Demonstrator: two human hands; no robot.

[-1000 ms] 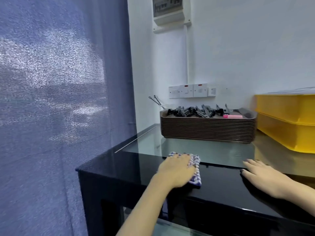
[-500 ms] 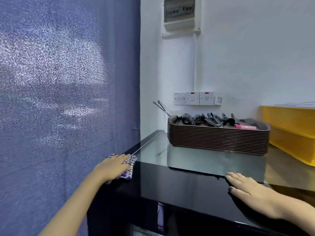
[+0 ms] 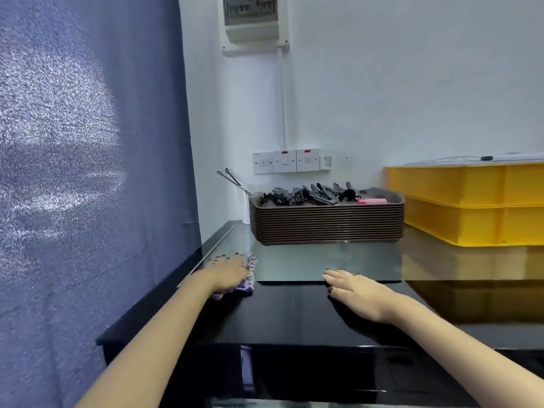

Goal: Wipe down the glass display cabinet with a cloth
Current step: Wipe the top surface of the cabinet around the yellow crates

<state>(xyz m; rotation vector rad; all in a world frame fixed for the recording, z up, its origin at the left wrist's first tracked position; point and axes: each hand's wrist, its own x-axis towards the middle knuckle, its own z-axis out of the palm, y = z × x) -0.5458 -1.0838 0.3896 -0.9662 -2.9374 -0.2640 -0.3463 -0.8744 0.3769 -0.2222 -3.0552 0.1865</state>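
My left hand [image 3: 228, 270] presses the cloth [image 3: 248, 276] flat on the cabinet worktop [image 3: 282, 313], fingers straight; my right hand [image 3: 354, 293] rests open, palm down, nearby.

Glossy black glass cabinet top [image 3: 294, 313]; woven cloth [image 3: 249, 275].

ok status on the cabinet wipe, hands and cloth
Left hand flat on cloth, left end of cabinet top. Right hand flat on the top, empty. Tray stack and yellow crates sit on the glass behind.
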